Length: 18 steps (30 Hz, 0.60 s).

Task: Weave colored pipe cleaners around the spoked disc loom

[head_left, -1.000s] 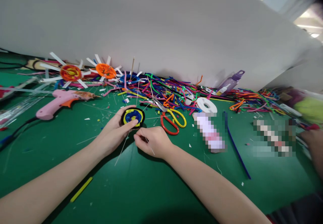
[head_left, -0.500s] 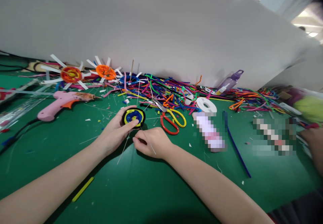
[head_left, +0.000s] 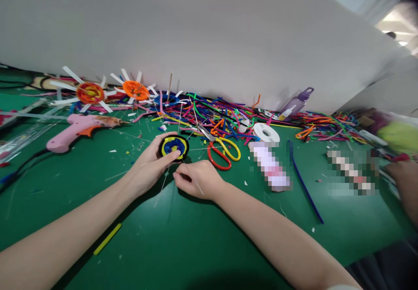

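Note:
My left hand (head_left: 157,156) grips a small round pipe-cleaner disc (head_left: 174,146), its thumb pressed on the front. The disc has a black fuzzy rim, a yellow ring and a blue and yellow middle. Thin whitish spokes (head_left: 162,186) stick out of it all round. Just below the disc, my right hand (head_left: 198,180) is closed in a pinch, and one spoke passes over it. Whatever those fingertips hold is too small or hidden to make out. Scissors (head_left: 224,151) with red and yellow handles lie beyond my right hand.
A pink glue gun (head_left: 73,132) lies at left. Behind are wheel-like crafts (head_left: 90,92), heaped pipe cleaners (head_left: 225,116), a white spool (head_left: 266,132) and a purple bottle (head_left: 296,104). A blue pipe cleaner (head_left: 305,183) and yellow piece (head_left: 107,239) lie nearer. Another person's hand (head_left: 405,179) is at right.
The view has shifted slightly, so the table things sit a little higher. Both hands keep nearly the same pose around the disc.

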Each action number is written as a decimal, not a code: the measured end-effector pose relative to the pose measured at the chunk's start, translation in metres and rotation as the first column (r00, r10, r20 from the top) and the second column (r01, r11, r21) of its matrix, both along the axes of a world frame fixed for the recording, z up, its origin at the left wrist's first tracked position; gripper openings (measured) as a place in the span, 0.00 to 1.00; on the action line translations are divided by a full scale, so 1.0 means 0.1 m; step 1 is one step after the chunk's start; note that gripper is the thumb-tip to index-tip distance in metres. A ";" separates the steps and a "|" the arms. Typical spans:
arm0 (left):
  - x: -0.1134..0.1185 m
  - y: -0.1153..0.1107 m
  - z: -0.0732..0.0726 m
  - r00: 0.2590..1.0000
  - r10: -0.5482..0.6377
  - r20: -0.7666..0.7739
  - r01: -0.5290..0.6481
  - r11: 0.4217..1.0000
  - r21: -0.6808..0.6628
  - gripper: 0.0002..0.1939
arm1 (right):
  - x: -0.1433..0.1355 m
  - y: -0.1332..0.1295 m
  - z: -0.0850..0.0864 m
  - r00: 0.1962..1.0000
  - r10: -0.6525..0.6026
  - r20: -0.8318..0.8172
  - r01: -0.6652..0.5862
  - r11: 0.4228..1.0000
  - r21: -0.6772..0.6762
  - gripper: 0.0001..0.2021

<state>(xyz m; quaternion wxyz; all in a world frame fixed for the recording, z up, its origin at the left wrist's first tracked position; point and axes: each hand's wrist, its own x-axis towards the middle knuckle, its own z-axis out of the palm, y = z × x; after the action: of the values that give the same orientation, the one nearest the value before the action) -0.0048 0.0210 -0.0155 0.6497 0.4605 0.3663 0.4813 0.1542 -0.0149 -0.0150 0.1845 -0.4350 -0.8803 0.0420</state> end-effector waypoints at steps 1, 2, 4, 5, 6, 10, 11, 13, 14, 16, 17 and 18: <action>0.00 0.00 0.01 1.000 0.001 -0.001 -0.001 1.000 -0.002 0.29 | 0.00 0.00 0.00 1.000 0.001 0.002 -0.001 1.000 0.001 0.16; 0.00 -0.01 0.02 1.000 0.003 -0.004 -0.003 1.000 -0.001 0.29 | -0.01 0.00 0.00 1.000 0.002 0.004 -0.002 1.000 0.004 0.16; 0.00 -0.02 0.03 1.000 0.006 -0.013 -0.006 1.000 0.000 0.30 | -0.01 0.00 -0.01 1.000 0.002 0.008 -0.002 1.000 0.008 0.15; 0.00 -0.03 0.04 1.000 0.009 -0.019 -0.009 1.000 0.000 0.30 | -0.01 0.00 -0.01 1.000 0.001 0.009 -0.001 1.000 0.009 0.15; 0.00 -0.03 0.04 1.000 0.011 -0.023 -0.011 1.000 0.001 0.30 | -0.01 0.00 -0.01 1.000 0.000 0.010 0.000 1.000 0.009 0.15; 0.00 -0.02 0.01 0.999 0.006 -0.037 -0.005 1.000 0.023 0.31 | -0.02 0.01 -0.02 1.000 -0.003 0.027 0.003 1.000 0.016 0.15; 0.00 -0.01 0.00 0.999 0.009 -0.052 -0.006 0.999 0.040 0.31 | -0.02 0.01 -0.02 0.999 -0.004 0.036 0.003 1.000 0.024 0.15; -0.01 0.01 0.00 0.995 0.028 -0.094 -0.020 0.996 0.090 0.30 | -0.03 0.02 -0.03 0.999 -0.008 0.050 0.005 0.999 0.048 0.16; -0.01 0.02 0.00 0.993 0.043 -0.109 -0.031 0.993 0.113 0.30 | -0.03 0.03 -0.03 0.998 -0.009 0.054 0.006 0.998 0.061 0.16; 0.00 0.05 0.02 0.992 0.077 -0.100 -0.066 0.991 0.116 0.31 | -0.04 0.04 -0.04 0.998 -0.012 0.058 0.007 0.997 0.080 0.16; 0.00 0.06 0.03 0.992 0.091 -0.082 -0.083 0.992 0.093 0.31 | -0.05 0.04 -0.04 0.998 -0.013 0.058 0.008 0.996 0.084 0.15; 0.00 0.06 0.05 0.993 0.104 -0.063 -0.100 0.993 0.068 0.32 | -0.05 0.05 -0.04 0.998 -0.013 0.058 0.008 0.996 0.086 0.15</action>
<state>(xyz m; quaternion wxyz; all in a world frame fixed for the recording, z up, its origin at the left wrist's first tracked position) -0.0047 0.0272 -0.0104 0.5966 0.4777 0.3948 0.5099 0.1490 -0.0102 -0.0192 0.1774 -0.4325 -0.8840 -0.0092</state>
